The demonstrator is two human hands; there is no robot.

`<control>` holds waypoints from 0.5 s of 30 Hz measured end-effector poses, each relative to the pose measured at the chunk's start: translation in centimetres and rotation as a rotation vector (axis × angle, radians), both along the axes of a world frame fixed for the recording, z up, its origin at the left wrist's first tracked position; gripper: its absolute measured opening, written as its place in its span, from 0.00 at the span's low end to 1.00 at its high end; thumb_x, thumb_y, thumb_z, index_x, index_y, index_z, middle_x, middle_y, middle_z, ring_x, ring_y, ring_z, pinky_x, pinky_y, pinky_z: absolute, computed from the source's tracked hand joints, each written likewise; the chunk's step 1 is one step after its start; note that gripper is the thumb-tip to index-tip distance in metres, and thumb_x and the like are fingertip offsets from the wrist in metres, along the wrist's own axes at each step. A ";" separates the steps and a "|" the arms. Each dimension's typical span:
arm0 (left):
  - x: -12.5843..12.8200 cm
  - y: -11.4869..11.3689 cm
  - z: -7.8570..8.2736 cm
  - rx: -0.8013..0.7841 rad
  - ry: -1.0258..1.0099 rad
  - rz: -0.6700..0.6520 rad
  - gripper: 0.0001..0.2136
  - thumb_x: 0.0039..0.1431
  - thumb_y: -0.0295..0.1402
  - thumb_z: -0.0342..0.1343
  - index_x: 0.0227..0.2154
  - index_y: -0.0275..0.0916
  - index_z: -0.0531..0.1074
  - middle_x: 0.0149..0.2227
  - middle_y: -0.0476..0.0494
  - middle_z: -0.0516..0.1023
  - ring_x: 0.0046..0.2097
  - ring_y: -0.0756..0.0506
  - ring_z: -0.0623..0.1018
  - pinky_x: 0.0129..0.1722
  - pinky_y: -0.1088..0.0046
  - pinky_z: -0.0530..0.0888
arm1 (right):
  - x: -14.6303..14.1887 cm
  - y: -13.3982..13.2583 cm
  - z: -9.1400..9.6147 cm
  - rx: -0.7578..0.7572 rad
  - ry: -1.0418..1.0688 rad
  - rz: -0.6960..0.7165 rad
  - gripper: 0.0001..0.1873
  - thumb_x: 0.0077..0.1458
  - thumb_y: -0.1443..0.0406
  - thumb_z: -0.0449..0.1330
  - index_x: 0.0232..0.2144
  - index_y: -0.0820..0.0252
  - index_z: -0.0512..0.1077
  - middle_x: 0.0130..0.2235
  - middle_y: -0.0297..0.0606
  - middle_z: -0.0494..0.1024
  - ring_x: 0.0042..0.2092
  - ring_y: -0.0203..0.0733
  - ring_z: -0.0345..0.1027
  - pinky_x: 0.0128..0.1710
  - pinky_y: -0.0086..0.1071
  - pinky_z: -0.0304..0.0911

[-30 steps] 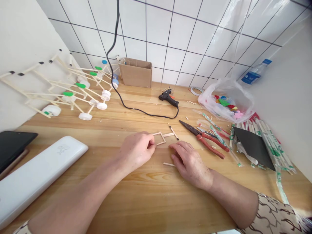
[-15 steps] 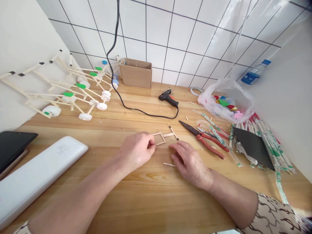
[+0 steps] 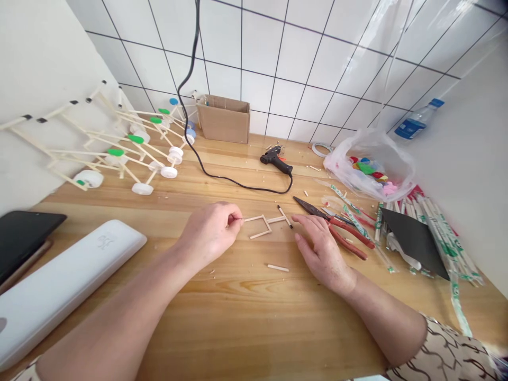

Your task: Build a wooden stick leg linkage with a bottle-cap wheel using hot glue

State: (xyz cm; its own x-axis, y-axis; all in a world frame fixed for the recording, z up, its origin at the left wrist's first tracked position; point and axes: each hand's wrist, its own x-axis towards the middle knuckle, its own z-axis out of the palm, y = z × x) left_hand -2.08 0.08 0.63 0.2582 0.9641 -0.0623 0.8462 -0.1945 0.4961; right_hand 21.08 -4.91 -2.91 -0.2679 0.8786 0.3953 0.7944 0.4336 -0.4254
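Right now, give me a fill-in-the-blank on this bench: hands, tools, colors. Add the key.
1. One end of the stick frame is in the grip of the ____ hand.
2. The pliers beside the right hand have ____ handles.
3. The body of the glue gun is mostly ____.
4. The plastic bottle has a ____ cap.

Missing words: left; red; black; blue.

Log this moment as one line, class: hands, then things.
Left hand: pinching frame; right hand: open, near pliers; frame: one side open; stick: loose on table; glue gun: beyond frame
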 end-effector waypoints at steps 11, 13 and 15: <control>0.3 0.3 -0.5 -0.025 0.079 -0.018 0.09 0.54 0.31 0.49 0.28 0.39 0.75 0.31 0.44 0.80 0.30 0.44 0.76 0.28 0.71 0.65 | 0.1 0.1 -0.4 -0.055 -0.006 0.012 0.22 0.54 0.74 0.51 0.51 0.60 0.63 0.50 0.46 0.72 0.52 0.51 0.61 0.52 0.49 0.61; 0.3 0.3 -0.6 -0.017 0.081 -0.029 0.09 0.54 0.31 0.49 0.28 0.39 0.75 0.30 0.44 0.80 0.30 0.44 0.76 0.28 0.71 0.65 | 0.1 0.1 -0.4 -0.062 -0.004 0.012 0.22 0.54 0.74 0.51 0.52 0.59 0.63 0.50 0.45 0.72 0.52 0.51 0.61 0.53 0.49 0.61; 0.3 0.3 -0.7 -0.010 0.080 -0.035 0.09 0.54 0.31 0.49 0.28 0.39 0.75 0.30 0.45 0.80 0.30 0.44 0.76 0.28 0.71 0.65 | 0.1 0.1 -0.4 -0.072 -0.003 0.014 0.22 0.54 0.74 0.52 0.52 0.58 0.63 0.50 0.45 0.72 0.52 0.51 0.61 0.53 0.50 0.61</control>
